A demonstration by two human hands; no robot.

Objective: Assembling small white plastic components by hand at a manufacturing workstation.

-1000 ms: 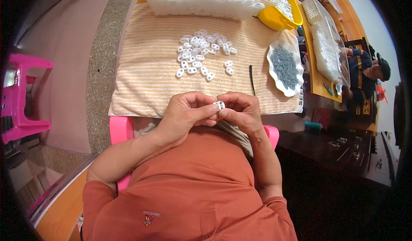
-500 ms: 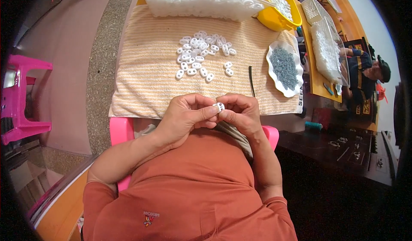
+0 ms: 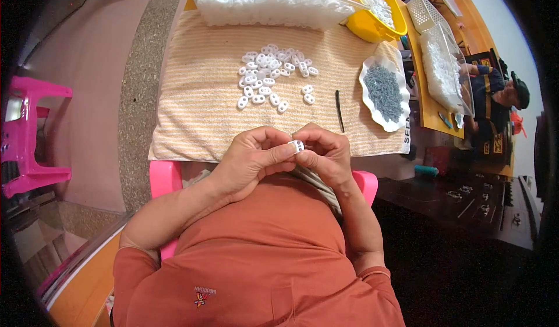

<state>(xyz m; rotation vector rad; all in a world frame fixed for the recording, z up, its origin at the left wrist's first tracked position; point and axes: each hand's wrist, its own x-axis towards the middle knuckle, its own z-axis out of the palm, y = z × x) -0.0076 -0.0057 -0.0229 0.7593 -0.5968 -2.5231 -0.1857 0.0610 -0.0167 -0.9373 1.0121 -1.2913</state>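
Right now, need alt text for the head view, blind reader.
Both hands, left hand and right hand, pinch one small white plastic piece together above a striped towel. On the towel lie a pile of loose white pieces, a thin dark rod and a white dish of grey parts.

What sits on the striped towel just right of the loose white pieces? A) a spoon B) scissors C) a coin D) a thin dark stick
D: a thin dark stick lies on the striped towel between the loose white pieces and the white dish of grey parts.
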